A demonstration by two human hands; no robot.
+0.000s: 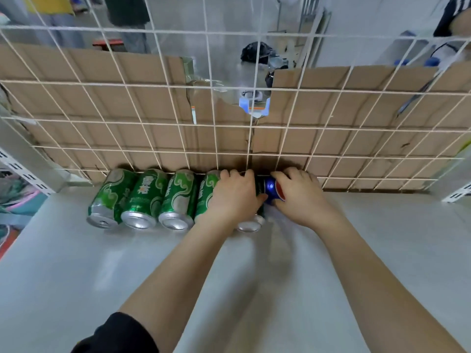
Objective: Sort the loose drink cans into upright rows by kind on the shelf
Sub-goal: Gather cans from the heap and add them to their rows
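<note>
Several green cans [145, 197] lie on their sides in a row against the wire grid back [153, 123] of the shelf, silver ends toward me. My left hand [234, 197] is curled over the rightmost green can [251, 225], of which only the silver end and a dark strip show; it also covers part of the neighbouring green can [206, 197]. Just to the right, my right hand [300, 197] grips a blue can with a red mark [272, 191], held close against the green row. Most of the blue can is hidden by my fingers.
The grey shelf surface [102, 276] spreads out in front of the cans. Brown cardboard [356, 138] lines the grid behind them. White shelf uprights [23, 171] stand at both sides. People stand beyond the grid.
</note>
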